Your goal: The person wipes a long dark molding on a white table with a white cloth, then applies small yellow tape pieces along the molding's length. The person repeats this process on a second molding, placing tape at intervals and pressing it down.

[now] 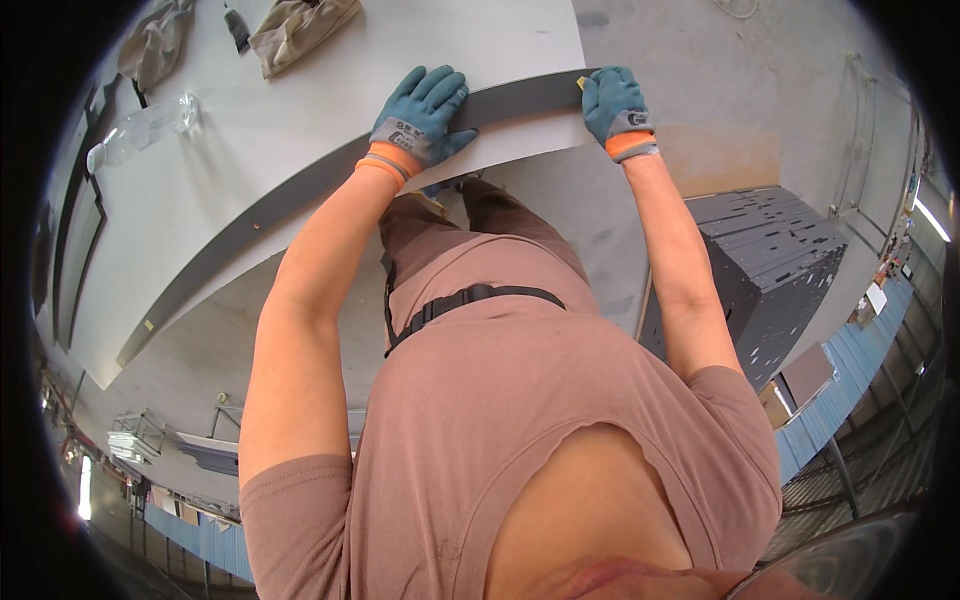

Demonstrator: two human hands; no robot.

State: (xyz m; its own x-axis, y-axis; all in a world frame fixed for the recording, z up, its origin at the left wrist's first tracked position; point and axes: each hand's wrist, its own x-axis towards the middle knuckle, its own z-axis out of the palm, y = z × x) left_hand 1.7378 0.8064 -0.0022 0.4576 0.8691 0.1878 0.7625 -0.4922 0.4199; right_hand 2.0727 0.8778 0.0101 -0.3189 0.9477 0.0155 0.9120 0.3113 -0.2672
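Observation:
A long dark grey strip [335, 180] lies along the near edge of a white table [330, 95]; the wide lens bends its outline. My left hand [420, 112], in a teal work glove with an orange cuff, rests flat on the strip with fingers spread. At the strip's right end my right hand [615, 105], gloved alike, is closed around it. A small yellow piece [582, 83] shows beside the right thumb; its kind is unclear. Another small yellow patch [149, 325] is on the strip's far left end.
A clear plastic bottle [145, 130] lies on the table's left side. Beige cloth gloves [295, 35] are at the back, with more dark strips [80, 240] along the left edge. To my right on the floor stands a stack of dark grey panels [770, 260].

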